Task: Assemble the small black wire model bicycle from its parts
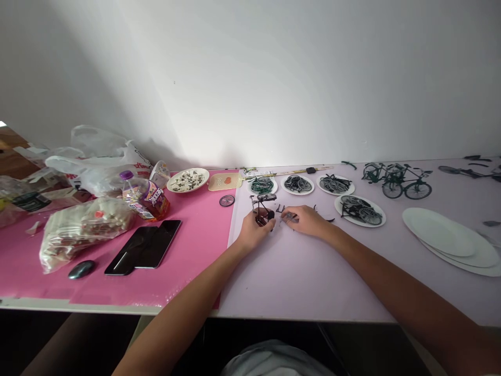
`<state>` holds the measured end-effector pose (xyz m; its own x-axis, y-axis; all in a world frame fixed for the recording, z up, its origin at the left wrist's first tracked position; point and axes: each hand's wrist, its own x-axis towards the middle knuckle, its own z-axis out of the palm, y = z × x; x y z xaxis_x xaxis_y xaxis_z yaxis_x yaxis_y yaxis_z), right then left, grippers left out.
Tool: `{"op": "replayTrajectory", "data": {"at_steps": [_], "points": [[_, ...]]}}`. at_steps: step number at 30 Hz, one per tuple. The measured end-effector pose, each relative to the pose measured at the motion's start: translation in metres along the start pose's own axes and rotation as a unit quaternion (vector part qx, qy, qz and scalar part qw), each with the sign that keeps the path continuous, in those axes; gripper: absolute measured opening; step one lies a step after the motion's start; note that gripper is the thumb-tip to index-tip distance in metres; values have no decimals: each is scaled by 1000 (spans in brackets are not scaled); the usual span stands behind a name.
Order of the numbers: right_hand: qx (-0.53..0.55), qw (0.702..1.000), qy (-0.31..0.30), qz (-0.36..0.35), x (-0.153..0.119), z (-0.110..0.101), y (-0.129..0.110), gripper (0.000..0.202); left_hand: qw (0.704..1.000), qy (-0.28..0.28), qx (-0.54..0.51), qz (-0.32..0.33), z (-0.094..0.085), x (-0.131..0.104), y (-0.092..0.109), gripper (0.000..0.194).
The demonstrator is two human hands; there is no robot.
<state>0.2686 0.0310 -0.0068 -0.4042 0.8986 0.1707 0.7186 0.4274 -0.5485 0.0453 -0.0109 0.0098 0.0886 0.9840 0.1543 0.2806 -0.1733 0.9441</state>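
Observation:
My left hand is closed around a partly assembled model bicycle, dark-framed with one wheel showing at its top. Just to the right, my right hand has its fingertips pinched together at some small grey parts on the pale tabletop; exactly what sits between them is too small to make out. Loose dark pieces lie behind the right hand. A spare model wheel rests on the pink mat to the left.
Several white plates of bicycle parts line the back, with finished model bicycles farther right. Stacked plates stand right. On the pink side are two phones, a mouse, a drink bottle and plastic bags.

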Motion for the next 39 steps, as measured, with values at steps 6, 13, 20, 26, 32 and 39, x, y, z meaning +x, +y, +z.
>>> {"op": "replayTrajectory", "data": {"at_steps": [6, 13, 20, 26, 32, 39], "points": [[18, 1000, -6, -6, 1, 1, 1, 21, 1000, -2, 11, -2, 0, 0, 1, 29], [-23, 999, -17, -17, -1, -5, -8, 22, 1000, -7, 23, 10, 0, 0, -2, 28], [-149, 988, -49, 0, -2, -3, -20, 24, 999, -9, 32, 23, 1, 0, -2, 28], [-127, 991, 2, -28, 0, 5, -14, 20, 999, -6, 34, 29, 1, 0, -4, 30], [-19, 991, 98, -92, -4, 11, -17, 14, 999, -23, 31, 35, 1, -1, -2, 28], [9, 984, 127, -127, -6, 18, -24, 16, 997, -39, 40, 48, 1, -1, 0, 26]]}}
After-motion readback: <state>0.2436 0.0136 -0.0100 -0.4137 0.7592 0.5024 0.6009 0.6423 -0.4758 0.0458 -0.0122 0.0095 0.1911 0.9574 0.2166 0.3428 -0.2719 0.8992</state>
